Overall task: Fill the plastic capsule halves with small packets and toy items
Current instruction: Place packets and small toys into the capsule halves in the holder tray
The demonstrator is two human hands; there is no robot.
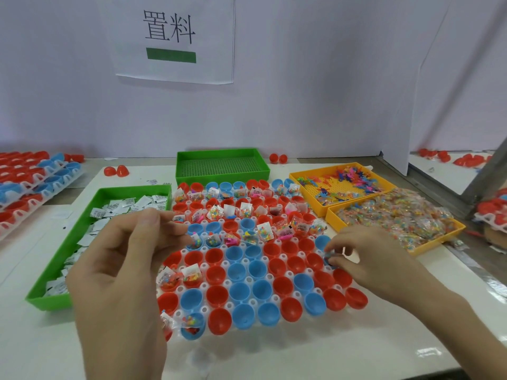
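Fingers (149, 220) of left hand (120, 270) curled, thumb to forefinger, contents indeterminate. Tray (204, 309) at centre of table, red and blue capsule halves (216, 294) throughout, 12 o'clock rows holding packets (264, 231); at its 3 o'clock edge, right hand (384, 256) pinching a small blue toy item (327, 260).

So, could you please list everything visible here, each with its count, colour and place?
capsule halves: many, red and blue, in holder tray
holder tray: one, white, table centre
white packets: many, in green tray, left
empty green tray: one, behind holder tray
toy figures: many, mixed colours, in yellow tray, right
bead packets: many, multicoloured, in second yellow tray, right
stacked holders: several, with red and blue halves, far left
loose red halves: few, table back
paper sign: one, white, wall
left hand: raised over holder's left; grip unclear
right hand: fingers pinch small blue item, holder's right edge
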